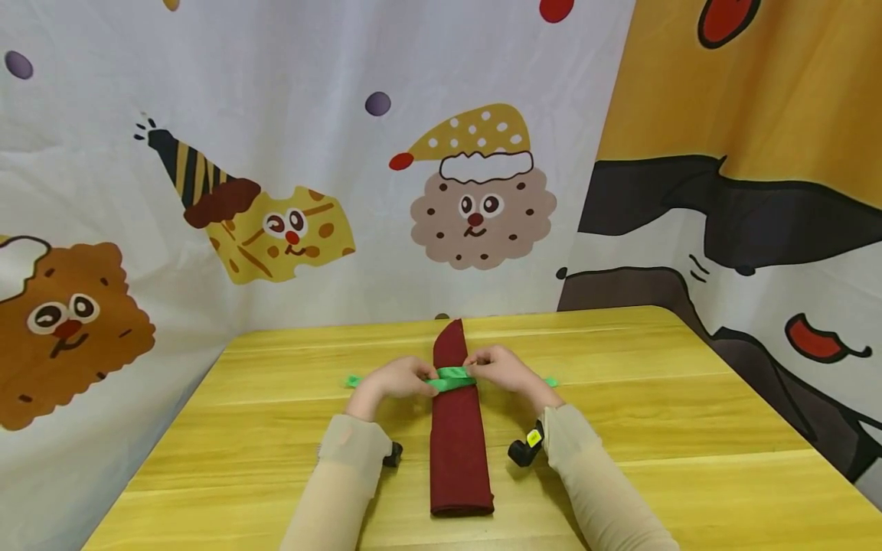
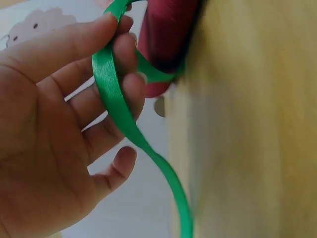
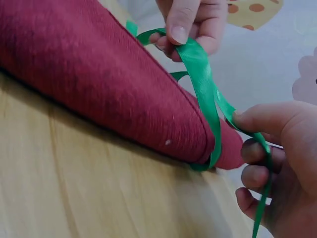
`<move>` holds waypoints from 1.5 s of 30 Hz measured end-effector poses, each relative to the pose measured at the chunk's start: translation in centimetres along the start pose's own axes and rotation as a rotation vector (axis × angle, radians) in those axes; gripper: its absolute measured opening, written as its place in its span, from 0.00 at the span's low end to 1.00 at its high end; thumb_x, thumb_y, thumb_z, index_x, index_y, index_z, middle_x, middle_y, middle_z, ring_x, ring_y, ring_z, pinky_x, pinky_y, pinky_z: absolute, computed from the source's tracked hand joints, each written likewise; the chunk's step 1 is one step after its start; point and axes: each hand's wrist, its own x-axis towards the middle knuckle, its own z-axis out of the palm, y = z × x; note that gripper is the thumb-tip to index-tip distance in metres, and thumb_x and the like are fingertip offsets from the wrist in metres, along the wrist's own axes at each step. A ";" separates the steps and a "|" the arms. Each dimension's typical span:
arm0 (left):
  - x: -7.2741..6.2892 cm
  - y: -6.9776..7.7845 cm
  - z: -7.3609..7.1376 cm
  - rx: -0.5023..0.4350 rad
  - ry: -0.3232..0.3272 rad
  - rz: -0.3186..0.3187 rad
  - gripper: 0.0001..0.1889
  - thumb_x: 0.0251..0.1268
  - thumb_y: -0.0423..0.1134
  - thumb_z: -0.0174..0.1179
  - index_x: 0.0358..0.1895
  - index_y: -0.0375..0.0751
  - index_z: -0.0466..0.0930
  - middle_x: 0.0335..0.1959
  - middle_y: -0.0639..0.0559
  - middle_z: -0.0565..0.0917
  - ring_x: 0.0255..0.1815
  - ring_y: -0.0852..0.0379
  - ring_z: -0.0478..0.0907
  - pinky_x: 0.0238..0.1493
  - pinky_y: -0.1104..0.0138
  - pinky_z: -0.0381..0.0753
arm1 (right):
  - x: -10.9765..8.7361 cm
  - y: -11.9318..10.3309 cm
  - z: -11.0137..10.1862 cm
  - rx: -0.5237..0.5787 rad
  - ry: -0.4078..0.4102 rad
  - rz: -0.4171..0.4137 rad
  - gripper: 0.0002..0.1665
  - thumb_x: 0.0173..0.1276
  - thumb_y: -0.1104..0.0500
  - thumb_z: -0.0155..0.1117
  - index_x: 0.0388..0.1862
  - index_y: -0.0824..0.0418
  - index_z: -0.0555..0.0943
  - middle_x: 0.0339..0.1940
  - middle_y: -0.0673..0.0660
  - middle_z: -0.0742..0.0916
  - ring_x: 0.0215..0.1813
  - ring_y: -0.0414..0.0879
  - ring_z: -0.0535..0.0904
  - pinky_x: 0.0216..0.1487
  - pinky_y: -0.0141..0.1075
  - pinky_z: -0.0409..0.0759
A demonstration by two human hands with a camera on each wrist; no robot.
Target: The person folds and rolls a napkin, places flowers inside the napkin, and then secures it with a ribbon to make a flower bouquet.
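Note:
A rolled dark red cloth [image 1: 459,451] lies lengthwise on the table, pointing away from me. Around its upper part runs a green ribbon [image 1: 452,375], crossing over the top of the roll. My left hand [image 1: 402,377] pinches the ribbon between thumb and fingers at the roll's left side; in the left wrist view a loose length of ribbon [image 2: 111,91] trails down past the palm. On the other side my right hand [image 1: 501,369] pinches another stretch of ribbon, its tail hanging across the fingers [image 3: 255,163] in the right wrist view.
The wooden table [image 1: 276,459] extends to both sides of the roll. Behind its far edge hangs a white curtain [image 1: 310,99] printed with cartoon cookies and cheese. A small black wrist camera [image 1: 525,451] sits at the right sleeve.

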 end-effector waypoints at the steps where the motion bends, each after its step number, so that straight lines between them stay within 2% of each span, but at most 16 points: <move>1: 0.0 0.3 0.0 0.015 -0.012 0.018 0.04 0.65 0.33 0.61 0.31 0.41 0.80 0.24 0.57 0.72 0.25 0.61 0.65 0.31 0.68 0.65 | 0.0 -0.2 0.0 0.004 0.001 0.000 0.08 0.69 0.59 0.61 0.41 0.59 0.86 0.34 0.51 0.83 0.33 0.44 0.70 0.36 0.37 0.69; 4: 0.1 1.3 -0.1 0.036 -0.022 0.047 0.05 0.67 0.34 0.60 0.31 0.41 0.80 0.22 0.57 0.70 0.23 0.60 0.63 0.29 0.68 0.64 | 0.1 -0.8 0.1 0.021 0.006 -0.007 0.08 0.70 0.59 0.60 0.40 0.58 0.86 0.33 0.51 0.83 0.28 0.43 0.66 0.33 0.36 0.67; 6: 0.1 1.7 -0.2 0.035 -0.001 0.051 0.06 0.68 0.35 0.59 0.32 0.40 0.81 0.21 0.57 0.70 0.22 0.60 0.61 0.28 0.68 0.63 | 0.2 -1.0 0.2 0.025 0.003 -0.018 0.08 0.70 0.59 0.60 0.40 0.57 0.86 0.33 0.51 0.84 0.24 0.43 0.63 0.30 0.35 0.66; 8: 0.0 2.0 -0.3 0.034 0.037 0.040 0.08 0.69 0.36 0.58 0.32 0.39 0.82 0.20 0.56 0.70 0.21 0.60 0.61 0.27 0.67 0.63 | 0.4 -1.1 0.4 0.018 -0.013 -0.032 0.09 0.70 0.60 0.60 0.40 0.58 0.87 0.33 0.51 0.85 0.22 0.42 0.61 0.29 0.34 0.65; 10: 0.0 2.0 -0.2 0.035 0.081 0.026 0.08 0.70 0.37 0.58 0.33 0.38 0.83 0.21 0.55 0.73 0.21 0.59 0.62 0.26 0.67 0.64 | 0.4 -1.2 0.5 0.009 -0.034 -0.052 0.10 0.70 0.61 0.59 0.40 0.59 0.87 0.34 0.50 0.86 0.24 0.40 0.65 0.31 0.33 0.68; 13: 0.1 1.9 -0.1 0.042 0.144 -0.005 0.08 0.69 0.38 0.59 0.33 0.40 0.84 0.24 0.53 0.77 0.22 0.58 0.66 0.27 0.66 0.66 | 0.4 -1.3 0.6 0.005 -0.074 -0.063 0.11 0.70 0.62 0.58 0.40 0.62 0.87 0.31 0.51 0.85 0.25 0.40 0.66 0.30 0.32 0.67; 17: 0.2 1.6 0.2 0.061 0.213 -0.044 0.07 0.69 0.38 0.59 0.35 0.43 0.85 0.29 0.53 0.81 0.26 0.57 0.71 0.30 0.64 0.70 | 0.3 -1.4 0.6 0.018 -0.115 -0.061 0.12 0.71 0.61 0.56 0.40 0.64 0.87 0.25 0.53 0.82 0.20 0.40 0.58 0.25 0.32 0.61; 20: 0.4 1.5 0.3 0.075 0.243 -0.055 0.06 0.70 0.39 0.59 0.36 0.45 0.85 0.32 0.55 0.81 0.29 0.57 0.73 0.32 0.63 0.73 | 0.2 -1.5 0.5 0.030 -0.137 -0.067 0.13 0.72 0.59 0.57 0.41 0.63 0.87 0.25 0.54 0.81 0.19 0.40 0.55 0.25 0.33 0.60; 25: 0.6 1.6 0.4 0.069 0.257 -0.048 0.06 0.70 0.39 0.58 0.37 0.46 0.85 0.33 0.55 0.81 0.29 0.57 0.73 0.33 0.63 0.72 | 0.2 -1.6 0.4 0.030 -0.156 -0.073 0.12 0.72 0.57 0.58 0.39 0.61 0.87 0.20 0.50 0.75 0.18 0.40 0.53 0.24 0.33 0.59; 28: 0.7 1.6 0.4 0.061 0.260 -0.045 0.06 0.70 0.39 0.58 0.37 0.47 0.85 0.34 0.55 0.82 0.29 0.57 0.72 0.33 0.64 0.72 | 0.2 -1.4 0.3 0.038 -0.155 -0.072 0.12 0.72 0.58 0.59 0.37 0.61 0.87 0.19 0.51 0.75 0.19 0.41 0.54 0.24 0.33 0.58; 34: 0.9 1.3 0.6 0.062 0.256 -0.004 0.06 0.70 0.35 0.57 0.39 0.46 0.84 0.35 0.53 0.82 0.32 0.56 0.73 0.35 0.63 0.72 | 0.1 -1.5 0.1 0.061 -0.151 -0.054 0.12 0.70 0.58 0.60 0.36 0.64 0.87 0.30 0.58 0.84 0.26 0.42 0.64 0.32 0.35 0.64; 38: 1.0 1.2 0.6 0.036 0.264 0.020 0.04 0.72 0.34 0.54 0.42 0.46 0.77 0.39 0.50 0.80 0.28 0.56 0.71 0.31 0.64 0.71 | 0.0 -1.5 -0.1 0.077 -0.155 -0.028 0.13 0.71 0.57 0.60 0.38 0.64 0.87 0.34 0.58 0.86 0.33 0.43 0.71 0.39 0.37 0.69; 42: 0.9 1.0 0.6 0.002 0.286 0.046 0.03 0.74 0.33 0.51 0.40 0.46 0.69 0.43 0.48 0.77 0.20 0.56 0.64 0.27 0.64 0.67 | -0.1 -1.5 -0.2 0.079 -0.150 -0.014 0.14 0.71 0.56 0.59 0.37 0.64 0.86 0.34 0.59 0.85 0.32 0.42 0.70 0.38 0.37 0.68; 45: 0.7 0.9 0.5 -0.011 0.291 0.059 0.04 0.74 0.33 0.51 0.38 0.44 0.72 0.41 0.49 0.78 0.21 0.56 0.62 0.30 0.63 0.67 | -0.1 -1.3 -0.2 0.075 -0.144 -0.002 0.14 0.71 0.56 0.59 0.37 0.64 0.86 0.25 0.55 0.79 0.26 0.42 0.63 0.32 0.35 0.63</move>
